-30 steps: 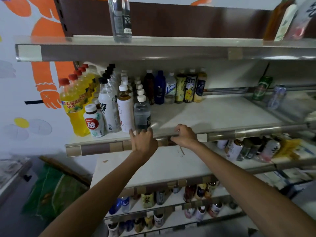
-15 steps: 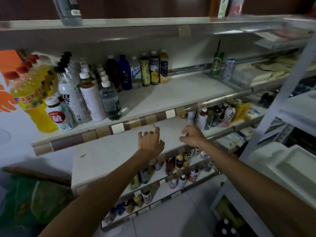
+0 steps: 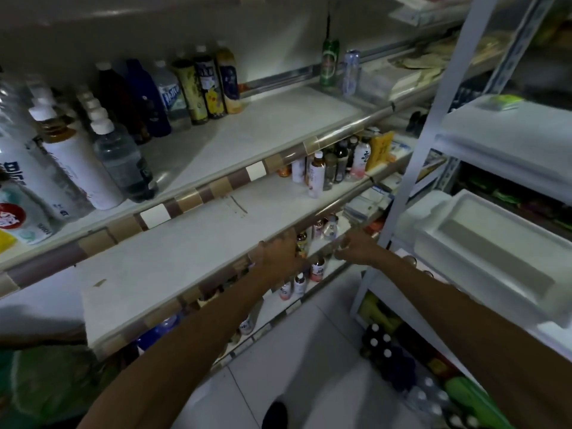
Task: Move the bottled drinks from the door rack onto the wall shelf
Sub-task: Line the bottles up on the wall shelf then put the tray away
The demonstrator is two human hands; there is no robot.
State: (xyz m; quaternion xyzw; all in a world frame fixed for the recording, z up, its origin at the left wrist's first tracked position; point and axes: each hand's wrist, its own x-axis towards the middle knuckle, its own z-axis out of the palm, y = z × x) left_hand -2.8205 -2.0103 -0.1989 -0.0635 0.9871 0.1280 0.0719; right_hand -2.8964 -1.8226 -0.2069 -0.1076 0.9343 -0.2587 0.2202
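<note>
Risk: both hands are empty, left hand (image 3: 278, 257) with fingers spread, right hand (image 3: 356, 252) loosely curled, before the wall shelf (image 3: 278, 128). Crowded bottled drinks (image 3: 379, 343) sit below-right of it, so grabbing one may topple neighbours.

One wide-angle view, worn on the person's head, faces forward and down at a run of white wall shelves (image 3: 185, 199) with brown and cream taped front edges. The camera is tilted, so the shelves slant from lower left up to upper right. It sits near them: two bare forearms enter from the bottom edge, and the left hand (image 3: 278, 253) and right hand (image 3: 356, 250) lie at mid-frame by the front of a lower shelf. Pale tiled floor (image 3: 294, 351) fills the bottom centre. A white metal rack upright (image 3: 439, 103) crosses the right side. The picture is blurred.
</note>
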